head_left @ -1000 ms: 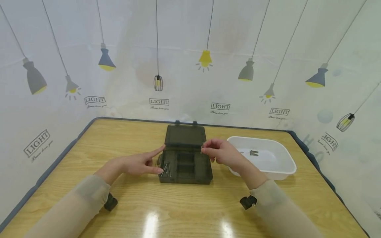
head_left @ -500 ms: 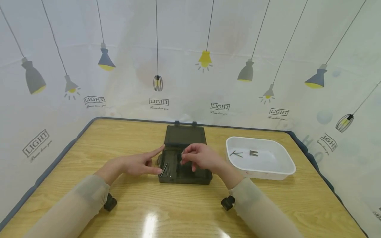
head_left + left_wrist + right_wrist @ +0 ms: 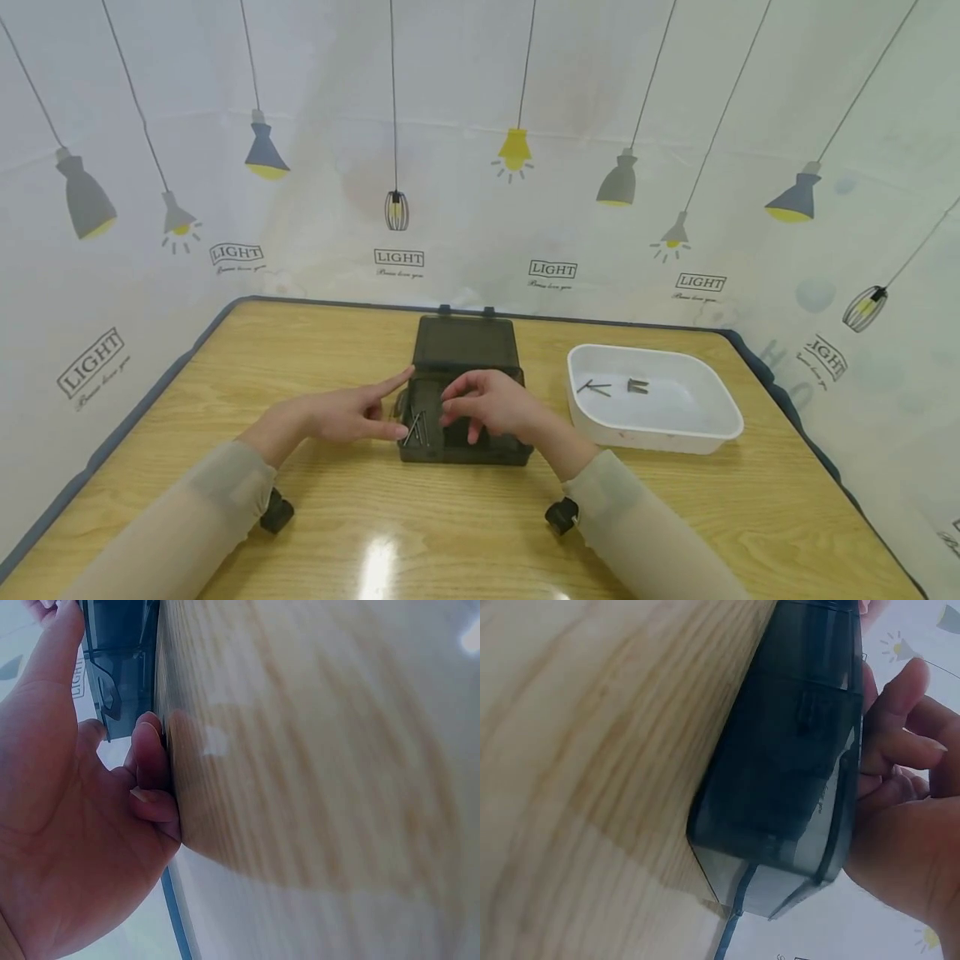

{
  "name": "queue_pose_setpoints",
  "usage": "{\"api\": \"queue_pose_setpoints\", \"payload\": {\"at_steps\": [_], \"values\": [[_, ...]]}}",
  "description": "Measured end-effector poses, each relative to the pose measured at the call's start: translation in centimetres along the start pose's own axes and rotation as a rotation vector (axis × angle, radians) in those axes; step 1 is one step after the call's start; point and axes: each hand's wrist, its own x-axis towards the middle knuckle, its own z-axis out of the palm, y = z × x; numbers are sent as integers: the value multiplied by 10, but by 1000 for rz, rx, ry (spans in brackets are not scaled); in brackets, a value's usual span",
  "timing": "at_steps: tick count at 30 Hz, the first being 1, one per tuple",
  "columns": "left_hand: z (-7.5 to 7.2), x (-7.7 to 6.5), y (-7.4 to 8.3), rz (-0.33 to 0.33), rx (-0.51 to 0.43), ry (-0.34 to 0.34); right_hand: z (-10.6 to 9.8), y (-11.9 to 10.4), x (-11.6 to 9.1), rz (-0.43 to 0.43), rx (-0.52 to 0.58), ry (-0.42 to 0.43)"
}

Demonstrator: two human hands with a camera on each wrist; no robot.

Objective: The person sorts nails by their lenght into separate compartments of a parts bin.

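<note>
A dark, see-through plastic box (image 3: 465, 456) lies on the table with its lid (image 3: 465, 340) laid back. Several thin metal nails (image 3: 417, 429) rest in its left compartment. At the box's left side, my left hand (image 3: 337, 414) stretches its index finger to the back corner and its thumb to the front left rim. My right hand (image 3: 495, 406) is over the middle of the box, thumb and index finger bent together in a pinch at the left compartment's edge. The nail in this pinch is mostly hidden by the fingers. In the right wrist view, the box's wall (image 3: 772, 780) covers part of that hand.
To the right of the box stands a white tray (image 3: 675, 438) with several nails (image 3: 596, 387) at its left and short metal pieces (image 3: 637, 386) near its middle. Behind the wooden table (image 3: 322, 517) hangs a printed wall cloth (image 3: 465, 167).
My right hand has travelled left from beside the tray to over the box, its thumb and index finger pinching a nail. The left hand has stayed at the box's left side.
</note>
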Motion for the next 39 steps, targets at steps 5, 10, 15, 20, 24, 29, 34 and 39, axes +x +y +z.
{"api": "queue_pose_setpoints", "payload": {"at_steps": [5, 10, 15, 20, 24, 29, 34, 39], "values": [[0, 0, 0, 5, 1, 1, -6, 0, -4, -26, -7, 15], [1, -1, -1, 12, 4, 4, -26, -1, -16, -57, 6, 52], [2, -2, 0, 10, 0, 5, -61, -4, -39, -64, -37, 99], [2, -1, -1, 12, -5, 7, -100, 6, -60, -54, -56, 171], [2, 0, -1, 15, -10, 6, -131, 24, -71, -14, -77, 218], [2, 1, -2, 24, 2, 5, -160, 49, -80, 33, -165, 260], [2, 1, -2, 31, 12, 9, -178, 71, -82, 98, -238, 277], [2, 1, -1, 30, 13, 12, -188, 88, -79, 193, -277, 260]]}}
